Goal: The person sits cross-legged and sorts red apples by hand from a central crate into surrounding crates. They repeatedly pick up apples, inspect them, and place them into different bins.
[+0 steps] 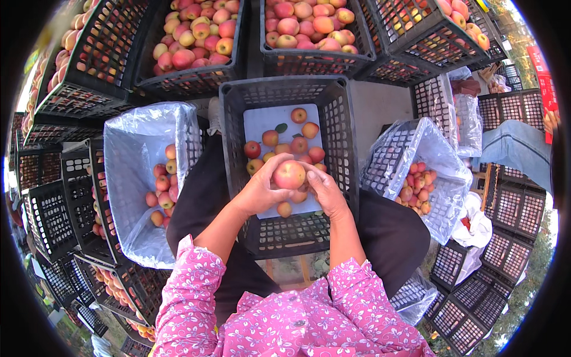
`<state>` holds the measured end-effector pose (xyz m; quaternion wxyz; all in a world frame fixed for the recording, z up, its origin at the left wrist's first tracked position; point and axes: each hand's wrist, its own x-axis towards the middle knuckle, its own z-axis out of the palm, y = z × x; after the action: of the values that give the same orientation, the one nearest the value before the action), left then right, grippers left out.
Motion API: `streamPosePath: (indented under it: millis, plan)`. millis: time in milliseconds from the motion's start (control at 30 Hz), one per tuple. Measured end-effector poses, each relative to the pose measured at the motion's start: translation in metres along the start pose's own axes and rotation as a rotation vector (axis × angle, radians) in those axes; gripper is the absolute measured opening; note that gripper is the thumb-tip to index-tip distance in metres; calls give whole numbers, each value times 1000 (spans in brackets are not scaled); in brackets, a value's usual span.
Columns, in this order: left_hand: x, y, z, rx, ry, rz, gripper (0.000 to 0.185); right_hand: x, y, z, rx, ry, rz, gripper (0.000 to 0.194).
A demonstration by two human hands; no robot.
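Note:
A red-and-yellow apple is held up between both hands over a black plastic crate. My left hand wraps it from the left, thumb below and fingers along the top. From the other side, my right hand has its thumb at the apple's edge, with some fingers hidden behind the fruit. Several loose apples lie below on the crate's pale liner sheet, among them a red one at the left. A green leaf rests there too.
Plastic-lined crates holding apples stand at my left and right. Ahead are fuller apple crates. Stacked black crates rise at far right, near another person's denim-clad leg and a red printed box.

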<state>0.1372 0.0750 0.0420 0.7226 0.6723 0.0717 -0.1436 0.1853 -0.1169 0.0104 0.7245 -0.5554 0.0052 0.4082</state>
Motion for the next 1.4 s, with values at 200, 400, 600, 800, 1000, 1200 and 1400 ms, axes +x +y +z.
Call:
streamPosePath:
  millis: [200, 400, 600, 800, 1000, 1200, 1400]
  plan:
    - [-33, 30, -43, -871, 95, -73, 62, 9, 27, -3, -151, 138, 111, 45]
    - [-89, 41, -134, -1087, 430, -1, 61, 15, 78, -32, -186, 281, 179, 36]
    - [-162, -54, -215, -737, 1122, -271, 52, 4, 114, -48, -264, 353, 340, 41]
    - [-242, -194, -274, -675, 1284, -354, 36, -2, 157, -71, -400, 282, 371, 37]
    - [-172, -99, -250, -720, 1160, -128, 43, -8, 210, -106, -331, 503, 711, 41]
    - [-47, 75, -119, -670, 502, 234, 45, -17, 193, -98, 355, 860, 668, 60]
    - [-2, 49, -44, -609, 376, -101, 38, 17, 222, -105, 668, 1035, 710, 71]
